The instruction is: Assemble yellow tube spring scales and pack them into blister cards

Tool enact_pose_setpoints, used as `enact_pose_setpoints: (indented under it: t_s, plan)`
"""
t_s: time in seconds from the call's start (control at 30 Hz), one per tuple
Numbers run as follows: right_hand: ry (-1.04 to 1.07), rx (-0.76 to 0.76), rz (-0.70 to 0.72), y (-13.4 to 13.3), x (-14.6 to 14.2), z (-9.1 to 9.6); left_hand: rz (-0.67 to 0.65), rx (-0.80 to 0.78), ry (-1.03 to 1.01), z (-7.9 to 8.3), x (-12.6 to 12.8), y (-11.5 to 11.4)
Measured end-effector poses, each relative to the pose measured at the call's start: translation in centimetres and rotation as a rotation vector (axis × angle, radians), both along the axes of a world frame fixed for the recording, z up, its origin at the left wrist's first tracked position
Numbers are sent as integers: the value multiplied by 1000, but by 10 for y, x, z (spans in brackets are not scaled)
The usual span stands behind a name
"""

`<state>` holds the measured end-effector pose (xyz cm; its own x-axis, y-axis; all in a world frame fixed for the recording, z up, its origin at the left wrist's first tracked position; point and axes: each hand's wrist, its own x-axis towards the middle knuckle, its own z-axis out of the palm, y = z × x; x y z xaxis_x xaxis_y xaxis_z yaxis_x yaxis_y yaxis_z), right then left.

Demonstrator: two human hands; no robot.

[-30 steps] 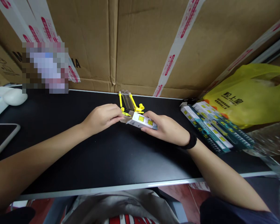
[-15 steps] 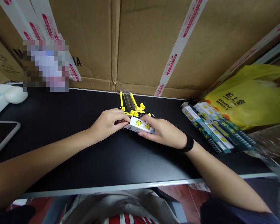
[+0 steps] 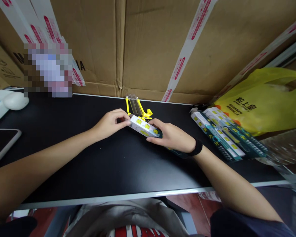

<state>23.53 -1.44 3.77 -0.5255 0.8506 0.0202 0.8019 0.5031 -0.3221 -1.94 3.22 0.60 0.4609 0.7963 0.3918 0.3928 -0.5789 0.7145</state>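
Observation:
A long white and teal box (image 3: pixel 143 127) with yellow squares lies low over the black table (image 3: pixel 88 164), held at both ends. My left hand (image 3: pixel 111 123) pinches its far left end with closed fingers. My right hand (image 3: pixel 174 136) wraps round its right part, a black band on the wrist. Just behind the box lie clear tubes with yellow plungers and caps (image 3: pixel 136 108).
A stack of the same kind of boxes (image 3: pixel 224 136) sits at the right, beside a yellow plastic bag (image 3: pixel 263 98). Cardboard cartons (image 3: pixel 148 46) wall off the back. A phone (image 3: pixel 1 143) and a white mouse (image 3: pixel 14 100) lie at the left.
The box has been turned in my hands, from its broad printed face to a narrow side with yellow squares. My left hand went from the open flap to pinching the box's end.

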Motion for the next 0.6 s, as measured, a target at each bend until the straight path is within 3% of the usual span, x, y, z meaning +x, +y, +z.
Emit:
enact_pose_setpoints:
  t_s: [0.1,0.27,0.6]
  plan:
    - [97,-131,57,10,8,-1,105,-49,-61,-4,-10,16]
    - [262,-296,142,17,7,-8,117,-43,-220,-10,-17,29]
    - [344,-196,96,10,-2,-11,105,-94,-302,-13,-16,32]
